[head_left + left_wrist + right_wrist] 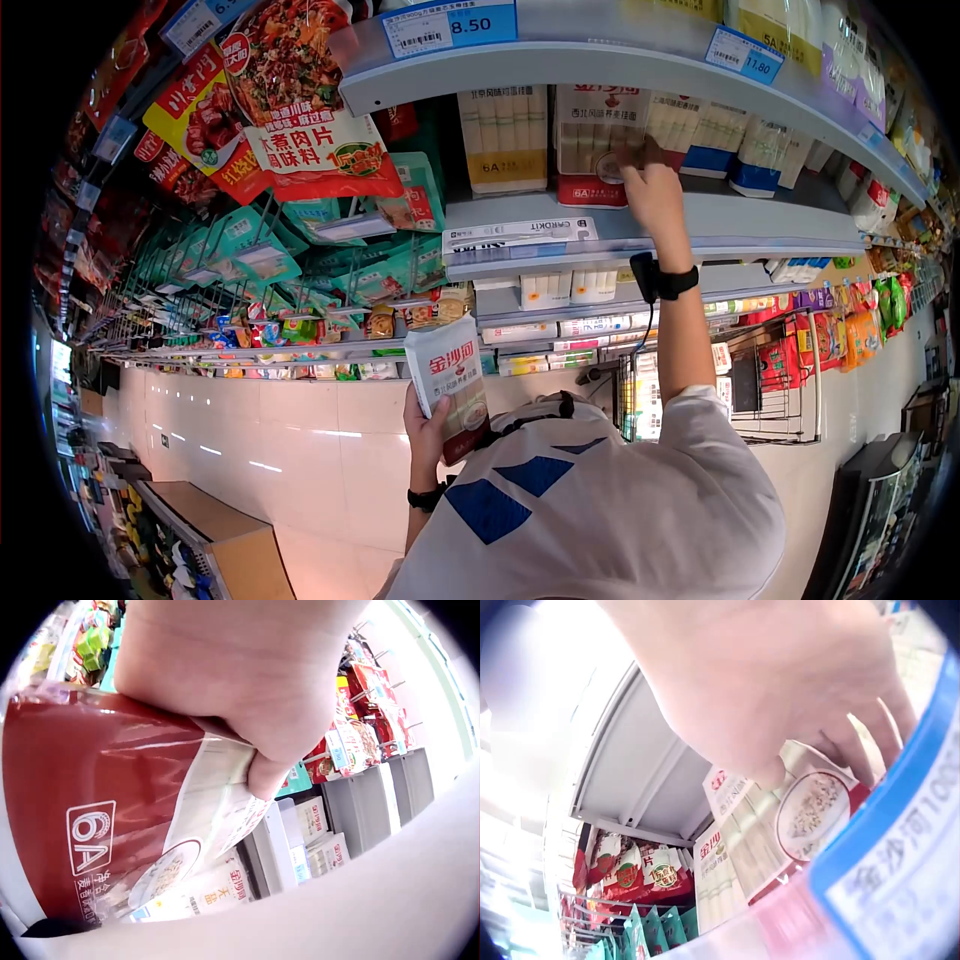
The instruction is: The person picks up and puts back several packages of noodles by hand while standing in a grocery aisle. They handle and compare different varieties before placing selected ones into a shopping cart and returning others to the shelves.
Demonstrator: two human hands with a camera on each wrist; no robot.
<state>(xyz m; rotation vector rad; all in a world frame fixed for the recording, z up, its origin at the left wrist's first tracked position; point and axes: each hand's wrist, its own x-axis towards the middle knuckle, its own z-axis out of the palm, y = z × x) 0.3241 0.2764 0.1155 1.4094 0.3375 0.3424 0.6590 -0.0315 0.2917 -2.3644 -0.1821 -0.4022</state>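
Observation:
In the head view, my left hand [424, 432] grips an upright noodle pack [450, 375] with a white top and red bottom, in front of my body. The left wrist view shows its red end [90, 772] close up, the thumb lying along the pale side. My right hand [655, 195] is at the right edge of a similar noodle pack [598, 130] standing on the shelf. From the right wrist, the thumb lies over that pack's front and the bent fingers [847, 746] are at its side, near the round bowl picture [814, 814].
Other noodle packs [505, 140] stand beside it under an upper shelf [600, 62]. A white box [520, 232] lies on the shelf's front edge. Seasoning packets [320, 150] hang at left. A wire cart [780, 390] stands at lower right, a cardboard box [220, 540] at lower left.

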